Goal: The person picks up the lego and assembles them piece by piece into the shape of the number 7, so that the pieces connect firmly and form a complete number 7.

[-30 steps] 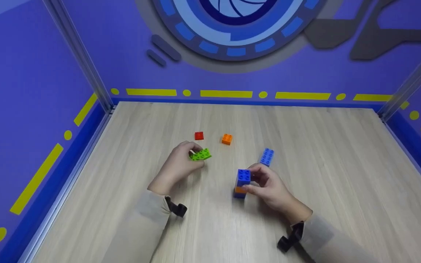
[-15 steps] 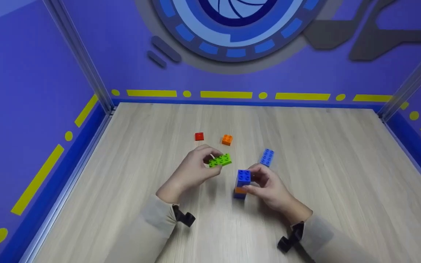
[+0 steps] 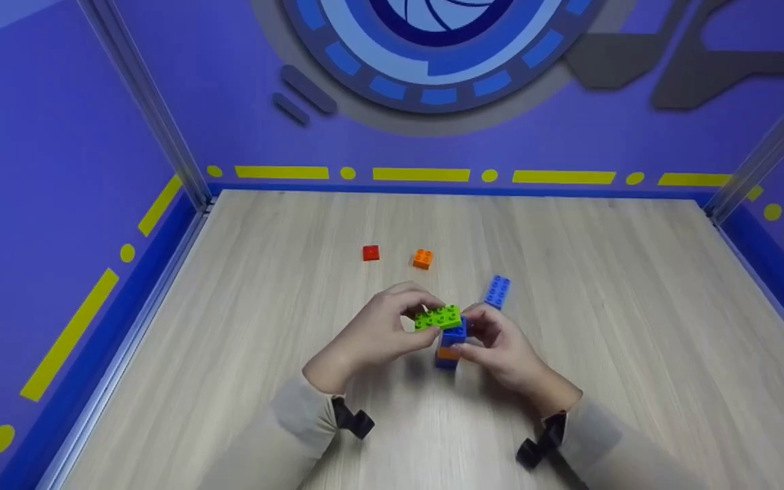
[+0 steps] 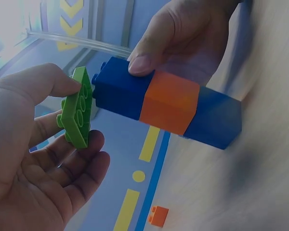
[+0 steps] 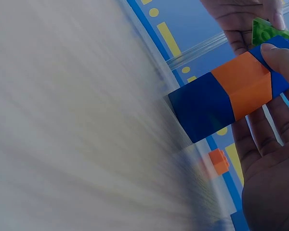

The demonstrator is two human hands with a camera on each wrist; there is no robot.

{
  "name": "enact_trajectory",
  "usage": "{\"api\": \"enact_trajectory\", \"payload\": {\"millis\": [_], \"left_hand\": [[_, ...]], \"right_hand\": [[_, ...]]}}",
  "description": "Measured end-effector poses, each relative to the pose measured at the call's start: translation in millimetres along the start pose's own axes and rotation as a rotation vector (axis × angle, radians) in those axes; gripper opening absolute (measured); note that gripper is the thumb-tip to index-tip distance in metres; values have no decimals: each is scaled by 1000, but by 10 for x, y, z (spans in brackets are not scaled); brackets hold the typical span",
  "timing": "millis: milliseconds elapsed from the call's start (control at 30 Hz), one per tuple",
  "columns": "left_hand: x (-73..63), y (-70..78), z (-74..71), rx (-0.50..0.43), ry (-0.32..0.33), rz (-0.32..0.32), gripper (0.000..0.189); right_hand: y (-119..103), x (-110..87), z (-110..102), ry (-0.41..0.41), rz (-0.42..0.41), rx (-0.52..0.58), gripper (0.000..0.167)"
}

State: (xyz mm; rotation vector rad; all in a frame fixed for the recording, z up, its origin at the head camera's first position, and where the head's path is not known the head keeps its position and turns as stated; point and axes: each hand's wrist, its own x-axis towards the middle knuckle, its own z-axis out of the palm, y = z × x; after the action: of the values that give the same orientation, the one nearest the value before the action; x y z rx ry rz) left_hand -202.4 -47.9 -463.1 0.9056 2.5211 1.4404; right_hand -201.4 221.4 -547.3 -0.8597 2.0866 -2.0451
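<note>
1. From the head view, I see the left hand pinching the green brick at the upper end of the upright blue-orange-blue stack. The right hand grips that stack, thumb on one side. Beyond, on the table, lie a red brick, a small orange brick and a pale blue brick. An elbowing push sideways could topple the stack, I'd say.
2. From the left wrist, the green brick sits between thumb and fingers, tilted against the stack's top studs; whether they touch, I can't tell. Pressed at that angle, it might seat crooked or slip loose.
3. From the right wrist, the right hand is clamped round the top blue block; uneven pressure might split the joints below.
</note>
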Motion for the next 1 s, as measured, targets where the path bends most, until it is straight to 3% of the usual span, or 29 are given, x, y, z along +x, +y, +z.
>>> {"api": "enact_trajectory", "payload": {"millis": [233, 567, 1000], "left_hand": [[-10, 29, 32, 13, -17, 3, 33], [4, 75, 86, 24, -28, 60, 34], [-1, 78, 152, 33, -36, 23, 34]], "right_hand": [[6, 5, 5, -5, -18, 10, 35], [16, 4, 9, 4, -16, 49, 32], [2, -4, 10, 21, -1, 26, 31]]}}
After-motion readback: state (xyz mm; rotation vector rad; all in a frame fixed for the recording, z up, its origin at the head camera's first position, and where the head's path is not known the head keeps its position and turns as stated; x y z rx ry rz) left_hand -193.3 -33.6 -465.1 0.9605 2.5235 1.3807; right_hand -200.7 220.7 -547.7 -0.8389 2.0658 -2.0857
